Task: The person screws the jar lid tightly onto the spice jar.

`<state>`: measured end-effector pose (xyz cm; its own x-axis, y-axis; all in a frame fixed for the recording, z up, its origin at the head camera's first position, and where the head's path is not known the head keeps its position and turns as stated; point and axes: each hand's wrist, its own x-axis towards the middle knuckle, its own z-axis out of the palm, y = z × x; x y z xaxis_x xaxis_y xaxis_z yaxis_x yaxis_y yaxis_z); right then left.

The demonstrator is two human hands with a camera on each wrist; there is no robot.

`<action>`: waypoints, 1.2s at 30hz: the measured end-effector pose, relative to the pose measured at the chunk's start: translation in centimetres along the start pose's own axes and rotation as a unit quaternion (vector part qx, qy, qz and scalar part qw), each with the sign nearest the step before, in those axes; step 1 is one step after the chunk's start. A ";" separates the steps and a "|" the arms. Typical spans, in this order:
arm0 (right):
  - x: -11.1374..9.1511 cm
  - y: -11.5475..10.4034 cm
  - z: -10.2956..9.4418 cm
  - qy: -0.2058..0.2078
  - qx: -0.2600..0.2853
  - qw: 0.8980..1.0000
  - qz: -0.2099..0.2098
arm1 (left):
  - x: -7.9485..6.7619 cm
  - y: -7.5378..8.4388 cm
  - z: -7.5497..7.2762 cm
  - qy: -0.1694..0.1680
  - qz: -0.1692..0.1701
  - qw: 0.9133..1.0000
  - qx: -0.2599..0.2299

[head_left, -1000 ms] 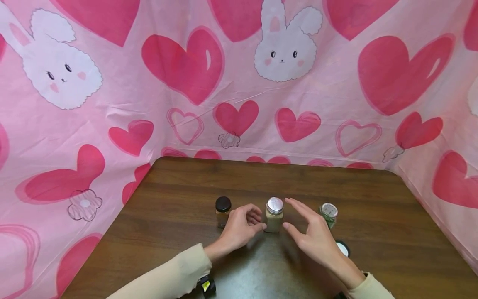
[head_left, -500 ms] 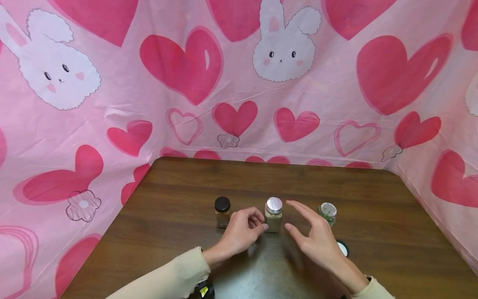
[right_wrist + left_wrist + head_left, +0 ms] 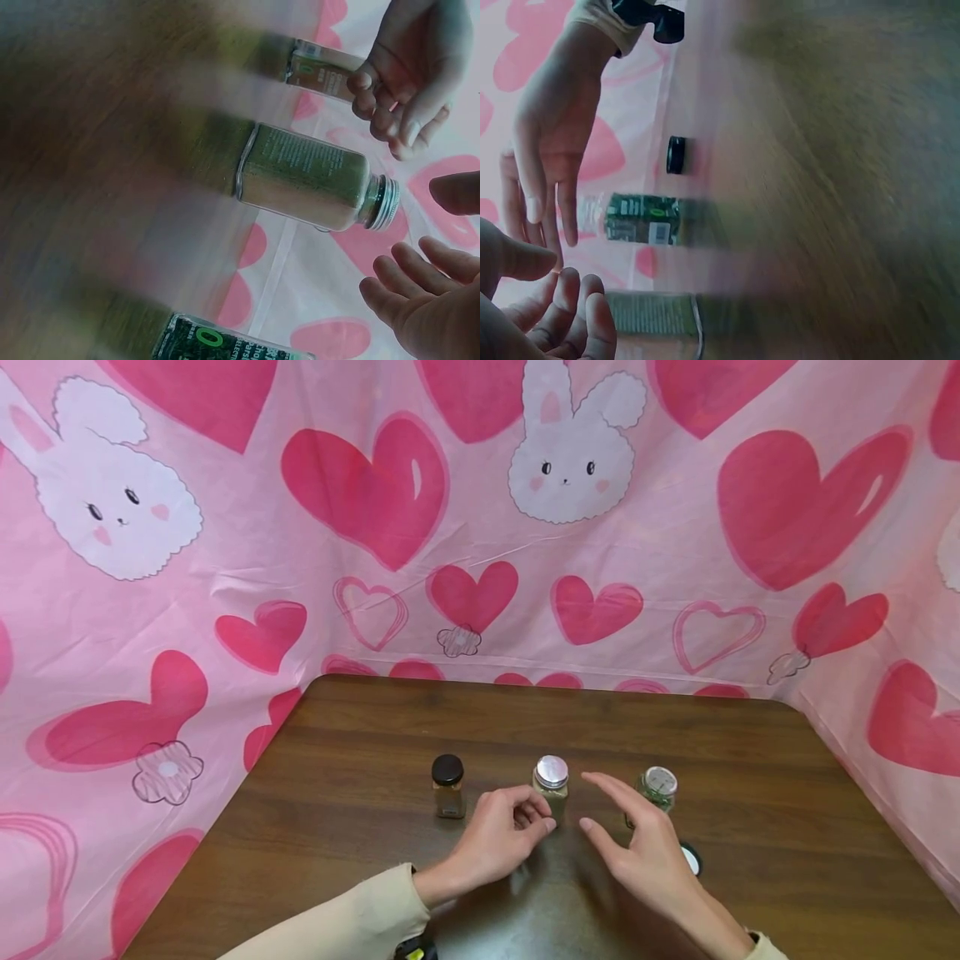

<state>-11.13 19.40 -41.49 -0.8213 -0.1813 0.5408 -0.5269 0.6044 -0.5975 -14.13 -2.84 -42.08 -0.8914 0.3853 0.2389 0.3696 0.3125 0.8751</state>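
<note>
A glass spice jar (image 3: 552, 774) of greenish-tan powder stands upright on the table, its silvery lid on. My left hand (image 3: 501, 837), fingers loosely curled and holding nothing, overlaps the jar's lower front in the head view. On the jar's other side is my right hand (image 3: 647, 853), with its fingers spread and a gap between them and the glass. The right wrist view shows the powder jar (image 3: 307, 180) between both hands, its printed label facing that camera.
At left stands a spice jar (image 3: 449, 789) with a black lid. To the right is a jar of green dried herbs (image 3: 660, 787), with a black cap (image 3: 692, 858) on the table nearby. Pink heart-print cloth (image 3: 480, 510) hangs behind the brown table (image 3: 360, 727).
My left hand has moved right, away from the black-lidded jar and across the front of the powder jar. My right hand has shifted slightly right and down. The jars stay in place.
</note>
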 end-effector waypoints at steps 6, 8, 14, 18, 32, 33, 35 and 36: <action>-0.4 0.0 -0.1 0.007 -0.003 1.000 -0.004 | 0.0 0.6 0.6 -0.013 0.009 1.000 -0.012; -0.5 0.1 -0.2 0.008 -0.006 1.000 -0.005 | 0.0 0.8 0.8 -0.015 0.013 1.000 -0.011; -0.8 0.0 -0.4 0.014 -0.009 1.000 -0.010 | 0.2 1.3 1.4 -0.021 0.024 0.999 -0.014; -1.1 0.0 -0.6 0.016 -0.007 1.000 -0.008 | 0.2 1.4 1.8 -0.026 0.026 0.999 -0.022; -1.6 -0.2 -1.1 0.022 -0.008 1.000 0.002 | 0.3 1.6 3.2 -0.029 0.026 0.999 -0.029; -1.6 -0.2 -1.1 0.022 -0.007 1.000 0.002 | 0.3 1.6 3.3 -0.030 0.027 0.999 -0.029; -1.6 -0.2 -1.1 0.024 -0.007 1.000 0.000 | 0.4 1.7 3.5 -0.029 0.029 0.999 -0.028; -1.5 -0.2 -1.2 0.026 -0.007 1.000 -0.002 | 0.5 1.7 3.6 -0.030 0.030 0.999 -0.028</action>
<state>-9.49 20.44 -41.51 -0.8071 -0.1432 0.5728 -0.5260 0.6152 -0.5872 -12.98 0.97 -42.00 -0.8501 0.4535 0.2677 0.4055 0.2395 0.8821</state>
